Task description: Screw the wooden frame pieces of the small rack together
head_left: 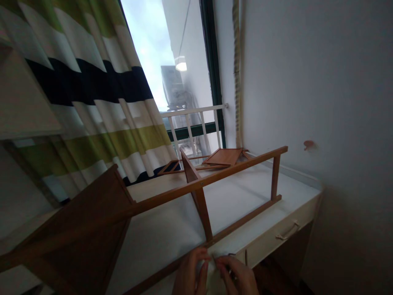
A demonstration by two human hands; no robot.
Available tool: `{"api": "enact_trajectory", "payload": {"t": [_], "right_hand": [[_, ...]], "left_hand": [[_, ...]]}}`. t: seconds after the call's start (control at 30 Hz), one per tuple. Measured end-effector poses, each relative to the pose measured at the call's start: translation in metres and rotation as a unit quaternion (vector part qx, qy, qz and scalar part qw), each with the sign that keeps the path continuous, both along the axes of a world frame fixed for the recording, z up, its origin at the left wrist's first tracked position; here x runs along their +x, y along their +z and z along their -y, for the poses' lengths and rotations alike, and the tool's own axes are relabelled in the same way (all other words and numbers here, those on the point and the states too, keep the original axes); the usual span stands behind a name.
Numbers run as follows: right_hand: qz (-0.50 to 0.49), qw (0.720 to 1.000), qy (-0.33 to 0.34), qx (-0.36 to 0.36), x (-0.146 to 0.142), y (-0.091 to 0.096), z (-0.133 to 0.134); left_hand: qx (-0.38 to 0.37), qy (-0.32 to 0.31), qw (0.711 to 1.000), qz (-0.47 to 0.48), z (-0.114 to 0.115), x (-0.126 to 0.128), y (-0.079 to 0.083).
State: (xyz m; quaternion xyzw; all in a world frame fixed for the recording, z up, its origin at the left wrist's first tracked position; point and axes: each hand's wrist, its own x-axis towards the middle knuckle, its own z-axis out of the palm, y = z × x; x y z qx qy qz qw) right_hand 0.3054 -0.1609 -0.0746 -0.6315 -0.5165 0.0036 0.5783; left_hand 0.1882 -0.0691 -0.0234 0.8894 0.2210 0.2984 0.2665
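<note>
A brown wooden shelf frame point(167, 197) lies on its side across a white desk, with a middle panel point(202, 209) and a wide end panel point(92, 217) between its rails. My left hand point(190, 272) is at the near lower rail point(233, 225), close to the foot of the middle panel, fingers curled against the wood. Just right of it, my right hand point(238, 275) is closed in a pinch over the desk's front edge. What its fingertips hold is too small to make out; a small dark bit shows above the knuckles.
More wooden frame pieces point(223, 157) lie at the back of the white desk point(245, 186) by the window. The desk front has a drawer handle point(287, 230). A striped curtain point(107, 94) hangs at left; a pink hook point(308, 144) is on the right wall point(307, 82).
</note>
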Motion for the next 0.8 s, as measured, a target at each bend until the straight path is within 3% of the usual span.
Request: {"api": "enact_trajectory", "payload": {"t": [0.13, 0.37, 0.57, 0.8], "right_hand": [[0.126, 0.992, 0.024, 0.002, 0.023, 0.01, -0.001], [0.286, 0.956, 0.058, -0.024, 0.042, 0.029, -0.005], [0.365, 0.93, 0.032, -0.032, 0.045, 0.033, -0.003], [0.482, 0.875, 0.007, 0.032, 0.056, 0.051, -0.002]], "left_hand": [[0.073, 0.075, 0.992, -0.07, -0.006, 0.007, 0.015], [0.11, 0.109, 0.967, -0.2, -0.01, 0.027, 0.034], [0.11, 0.095, 0.968, -0.204, -0.006, 0.029, 0.037], [0.099, 0.078, 0.978, -0.165, -0.011, 0.032, 0.024]]}}
